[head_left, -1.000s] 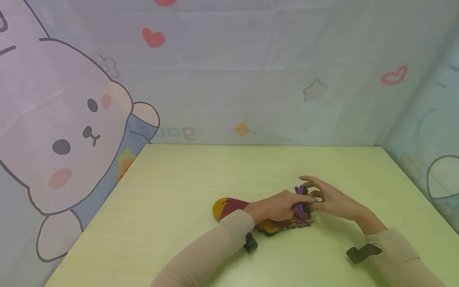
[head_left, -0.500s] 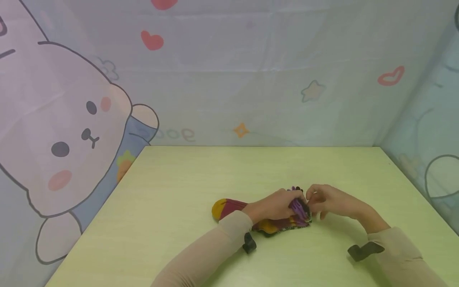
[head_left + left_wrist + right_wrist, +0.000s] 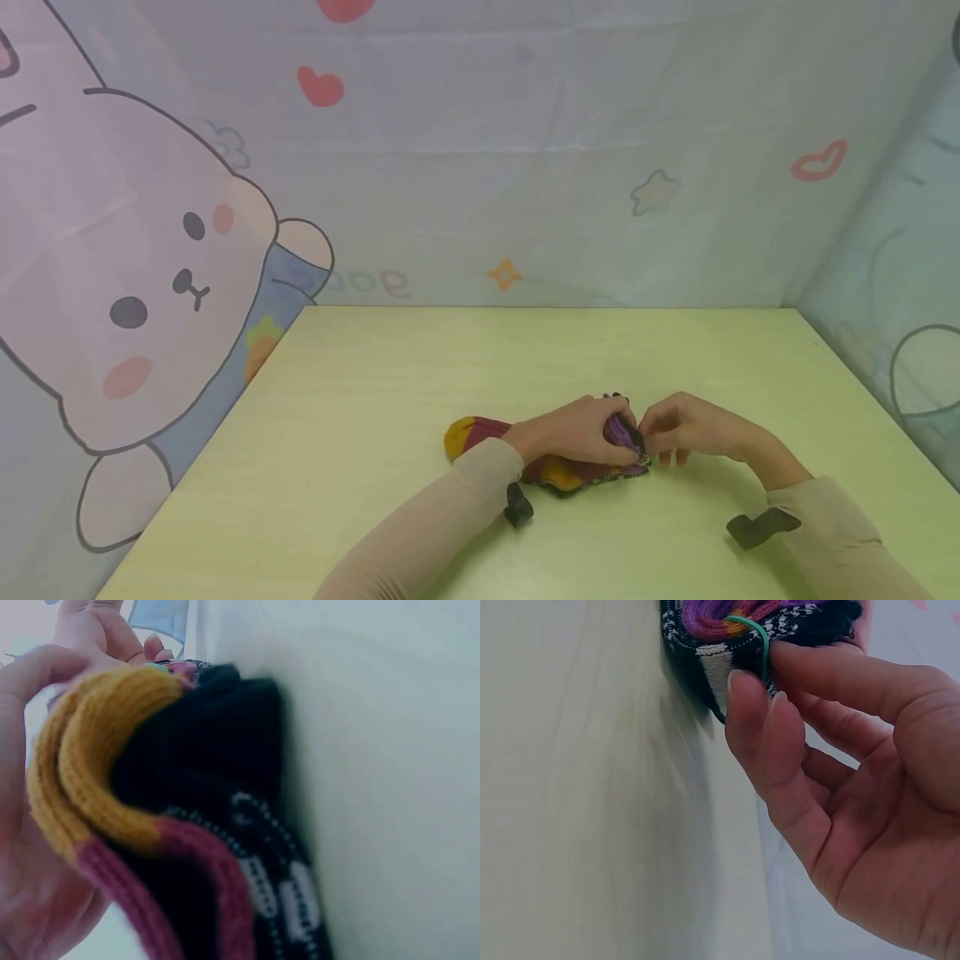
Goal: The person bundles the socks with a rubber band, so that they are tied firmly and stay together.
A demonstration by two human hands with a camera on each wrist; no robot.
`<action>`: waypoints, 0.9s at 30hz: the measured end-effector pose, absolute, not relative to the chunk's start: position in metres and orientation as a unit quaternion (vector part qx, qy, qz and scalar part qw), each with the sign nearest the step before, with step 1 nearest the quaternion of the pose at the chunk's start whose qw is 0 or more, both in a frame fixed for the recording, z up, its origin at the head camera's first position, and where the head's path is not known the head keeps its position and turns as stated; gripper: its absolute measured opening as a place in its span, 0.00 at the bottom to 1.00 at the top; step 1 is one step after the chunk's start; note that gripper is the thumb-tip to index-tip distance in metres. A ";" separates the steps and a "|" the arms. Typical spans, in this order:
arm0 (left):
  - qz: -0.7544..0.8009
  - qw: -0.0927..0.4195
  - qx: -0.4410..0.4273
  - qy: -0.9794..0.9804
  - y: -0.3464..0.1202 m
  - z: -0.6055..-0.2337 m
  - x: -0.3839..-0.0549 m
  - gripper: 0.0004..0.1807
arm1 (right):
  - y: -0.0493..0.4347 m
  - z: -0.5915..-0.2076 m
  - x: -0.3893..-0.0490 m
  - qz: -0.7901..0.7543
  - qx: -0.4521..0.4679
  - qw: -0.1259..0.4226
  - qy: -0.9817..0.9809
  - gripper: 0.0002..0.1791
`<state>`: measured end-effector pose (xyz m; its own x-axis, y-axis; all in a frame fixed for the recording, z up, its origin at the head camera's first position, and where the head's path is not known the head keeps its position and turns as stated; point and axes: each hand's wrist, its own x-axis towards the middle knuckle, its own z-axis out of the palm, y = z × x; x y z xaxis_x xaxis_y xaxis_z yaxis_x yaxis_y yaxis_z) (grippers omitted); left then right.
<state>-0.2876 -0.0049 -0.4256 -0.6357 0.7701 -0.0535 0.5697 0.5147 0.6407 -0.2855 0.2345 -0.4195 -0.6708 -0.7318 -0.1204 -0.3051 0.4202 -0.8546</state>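
Note:
A stack of knitted socks (image 3: pixel 483 430) lies on the table, mustard, maroon and purple against black with white pattern. My left hand (image 3: pixel 577 429) grips it from above near the cuff end, fingers and thumb on either side. In the left wrist view the folded mustard and maroon sock (image 3: pixel 124 750) curves beside a black sock (image 3: pixel 217 742). At the cuff end, my right hand (image 3: pixel 701 429) pinches at a thin green elastic band (image 3: pixel 763 645), which passes over the edge of the layers. Part of the band is hidden behind the fingertips.
A pale yellow-green table (image 3: pixel 390 358) bears the socks. Behind it hangs a printed cloth (image 3: pixel 480 167) with a cartoon rabbit at the left. Dark straps (image 3: pixel 761 528) hang at both sleeves.
My right hand has drawn back from the top of the socks to the cuff end, its fingers coming closer together. The left index finger, stretched out earlier, has bent down onto the socks.

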 end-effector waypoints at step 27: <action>0.292 0.148 0.403 0.855 -0.004 -0.425 -0.290 0.10 | 0.271 -0.419 -0.296 -0.281 -0.276 0.148 0.907 0.14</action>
